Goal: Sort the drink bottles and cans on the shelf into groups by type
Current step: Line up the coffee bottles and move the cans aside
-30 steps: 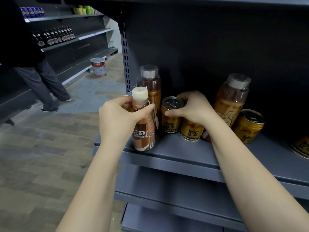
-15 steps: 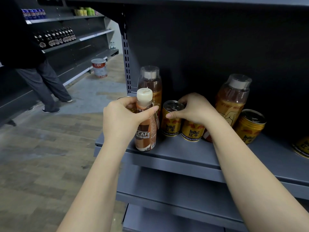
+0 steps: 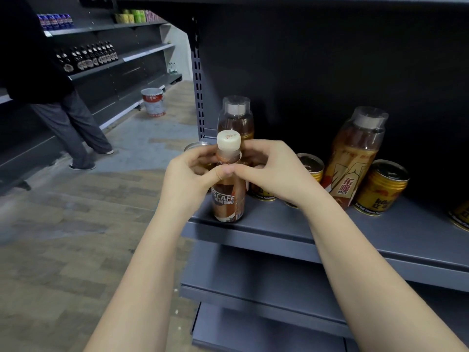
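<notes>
A brown Nescafe coffee bottle [image 3: 228, 199] with a cream cap stands near the front left of the grey shelf [image 3: 330, 232]. My left hand [image 3: 187, 179] grips its shoulder from the left. My right hand [image 3: 276, 171] pinches its neck from the right, and the two thumbs meet in front. Behind stands a tall amber bottle [image 3: 236, 118]; a second one [image 3: 355, 153] is further right. Gold Red Bull cans sit by my right hand [image 3: 311, 165], at the right [image 3: 380, 189] and behind my left hand [image 3: 195, 146].
Another gold can [image 3: 460, 214] is cut off at the right edge. Lower shelves [image 3: 253, 283] jut out below. Across the aisle a person [image 3: 66, 118] stands at stocked shelving [image 3: 88, 57], and a bucket [image 3: 153, 101] sits on the floor.
My right hand left the gold can and moved left onto the coffee bottle's neck. My left hand keeps its hold on the bottle, which stays upright at the shelf front.
</notes>
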